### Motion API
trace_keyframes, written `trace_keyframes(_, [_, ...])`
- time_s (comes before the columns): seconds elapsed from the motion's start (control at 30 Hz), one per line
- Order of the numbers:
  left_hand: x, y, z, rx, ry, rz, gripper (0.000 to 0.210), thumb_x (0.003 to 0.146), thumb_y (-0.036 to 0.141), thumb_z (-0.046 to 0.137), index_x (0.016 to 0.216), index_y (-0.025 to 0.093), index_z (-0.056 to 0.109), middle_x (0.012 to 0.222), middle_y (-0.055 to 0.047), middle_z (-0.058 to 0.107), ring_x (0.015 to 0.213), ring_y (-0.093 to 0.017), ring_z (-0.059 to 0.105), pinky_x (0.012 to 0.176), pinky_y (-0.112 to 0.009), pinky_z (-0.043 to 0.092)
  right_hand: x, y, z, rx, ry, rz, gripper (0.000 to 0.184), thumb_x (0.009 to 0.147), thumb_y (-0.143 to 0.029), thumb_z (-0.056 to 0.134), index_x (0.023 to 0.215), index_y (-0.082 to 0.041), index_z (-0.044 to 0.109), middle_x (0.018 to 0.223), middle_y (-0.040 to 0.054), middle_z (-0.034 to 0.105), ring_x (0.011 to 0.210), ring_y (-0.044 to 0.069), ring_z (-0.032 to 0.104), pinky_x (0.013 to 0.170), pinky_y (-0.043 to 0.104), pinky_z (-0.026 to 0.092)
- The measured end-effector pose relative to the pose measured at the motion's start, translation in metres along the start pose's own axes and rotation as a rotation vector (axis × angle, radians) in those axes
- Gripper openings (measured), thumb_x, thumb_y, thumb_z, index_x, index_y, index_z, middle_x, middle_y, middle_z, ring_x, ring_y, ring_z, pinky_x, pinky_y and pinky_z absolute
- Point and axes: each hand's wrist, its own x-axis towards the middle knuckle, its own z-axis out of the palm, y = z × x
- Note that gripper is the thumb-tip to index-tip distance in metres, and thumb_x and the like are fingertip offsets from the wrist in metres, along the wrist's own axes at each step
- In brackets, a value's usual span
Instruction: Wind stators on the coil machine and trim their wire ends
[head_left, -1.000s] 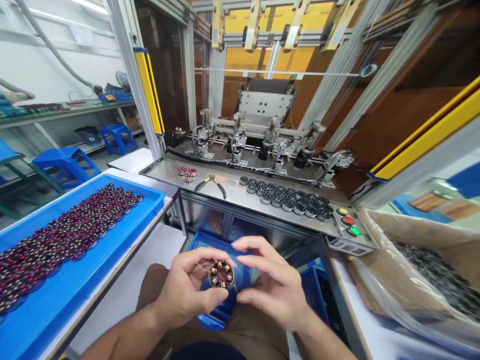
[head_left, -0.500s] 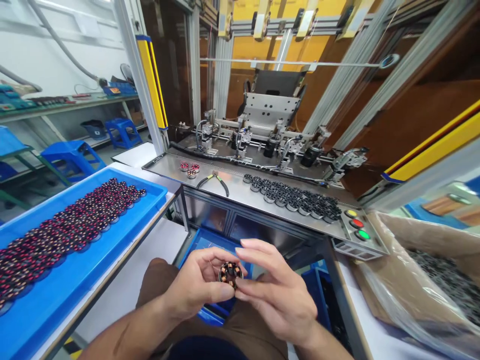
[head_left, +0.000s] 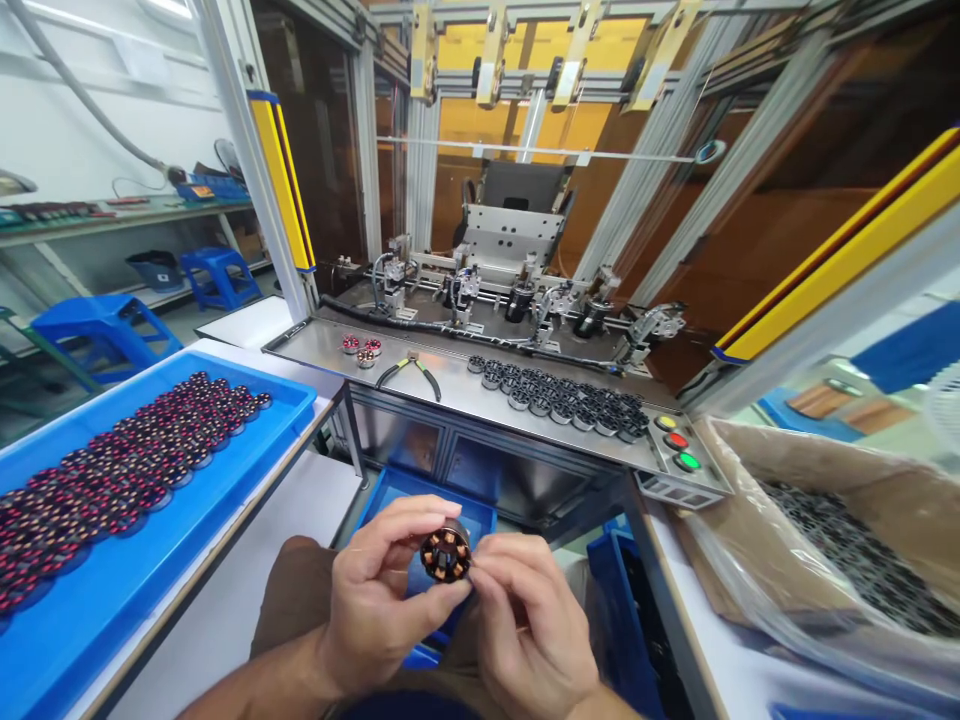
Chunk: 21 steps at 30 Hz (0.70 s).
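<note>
Above my lap, a round motor stator [head_left: 445, 553] with copper windings around a dark core faces me. My left hand [head_left: 379, 590] is closed around it, fingers on top and thumb along its lower edge. At the stator's right edge my right hand [head_left: 529, 610] makes a pinch with thumb and forefinger; whatever lies between those fingertips is too small to make out. On the metal bench ahead lie wire cutters [head_left: 411, 372] with black and yellow-green handles. Left of the cutters sit a few wound stators [head_left: 366, 356], some with red.
A blue tray [head_left: 300, 400] full of wound stators stands at left. Black unwound cores [head_left: 562, 395] line the bench before the winding machine [head_left: 514, 230]. Yellow, red and green buttons [head_left: 677, 441] sit at its right end, beside a plastic-lined carton [head_left: 739, 450] of dark parts.
My right hand has gone from loosely spread fingers near the stator to a pinch at its right edge. The stator has turned in my left hand. The camera view has shifted slightly.
</note>
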Motion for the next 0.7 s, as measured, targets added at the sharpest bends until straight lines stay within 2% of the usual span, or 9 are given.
trace_keyframes(0.07, [-0.003,0.0,0.002,-0.033,0.033,-0.041,0.044,0.073,0.007,0.08,0.109,0.031,0.07,0.115,0.0,0.073,0.104,-0.013,0.07,0.089,-0.016,0.056,-0.001,0.0,0.007,0.043,0.029,0.066,0.016,0.091,-0.005,0.053,0.091,-0.02,0.06,0.076,0.0026,0.063,0.068,0.014,0.062,0.056,0.027,0.054])
trace_keyframes(0.13, [-0.005,0.001,0.003,-0.079,0.047,-0.151,0.045,0.075,0.01,0.08,0.111,0.034,0.068,0.123,0.001,0.07,0.108,-0.013,0.069,0.092,-0.018,0.055,-0.002,0.003,0.011,0.057,0.049,0.075,0.016,0.091,-0.005,0.051,0.09,-0.02,0.058,0.076,0.0024,0.062,0.069,0.014,0.061,0.057,0.026,0.053])
trace_keyframes(0.23, [-0.001,0.003,-0.003,-0.147,-0.022,-0.374,0.062,0.069,0.02,0.087,0.123,0.036,0.061,0.128,-0.002,0.066,0.112,-0.016,0.066,0.096,-0.021,0.053,-0.001,0.009,0.013,0.044,0.029,0.046,0.017,0.09,-0.004,0.051,0.092,-0.02,0.057,0.077,0.0021,0.062,0.072,0.015,0.061,0.061,0.027,0.054])
trace_keyframes(0.3, [0.004,0.004,-0.011,-0.187,-0.144,-0.491,0.065,0.068,0.028,0.088,0.127,0.031,0.059,0.112,-0.002,0.069,0.1,-0.014,0.068,0.088,-0.018,0.053,0.0,0.013,0.011,0.052,0.004,0.028,0.018,0.09,-0.003,0.052,0.092,-0.02,0.057,0.077,0.0022,0.062,0.074,0.016,0.062,0.062,0.028,0.055])
trace_keyframes(0.4, [0.01,0.004,-0.022,-0.283,-0.345,-0.605,0.045,0.08,0.038,0.078,0.12,0.023,0.063,0.079,0.001,0.068,0.068,-0.009,0.064,0.066,-0.015,0.052,0.003,0.014,0.005,0.068,-0.054,0.008,0.018,0.089,-0.002,0.052,0.093,-0.019,0.057,0.08,0.0031,0.062,0.076,0.016,0.062,0.063,0.028,0.055])
trace_keyframes(0.47, [0.011,0.002,-0.025,-0.343,-0.372,-0.627,0.039,0.084,0.041,0.073,0.116,0.021,0.065,0.073,0.0,0.067,0.062,-0.009,0.064,0.06,-0.016,0.051,0.006,0.014,0.0,0.066,-0.102,-0.009,0.018,0.089,-0.002,0.052,0.094,-0.019,0.057,0.081,0.0034,0.062,0.076,0.015,0.062,0.063,0.027,0.055])
trace_keyframes(0.7, [0.005,-0.011,-0.022,-0.482,-0.294,-0.589,0.037,0.086,0.029,0.072,0.123,0.025,0.065,0.083,-0.003,0.072,0.068,-0.012,0.07,0.063,-0.018,0.052,0.017,0.008,-0.006,-0.05,-0.178,-0.004,0.016,0.093,-0.006,0.05,0.086,-0.019,0.057,0.072,0.0012,0.059,0.066,0.013,0.057,0.057,0.025,0.049])
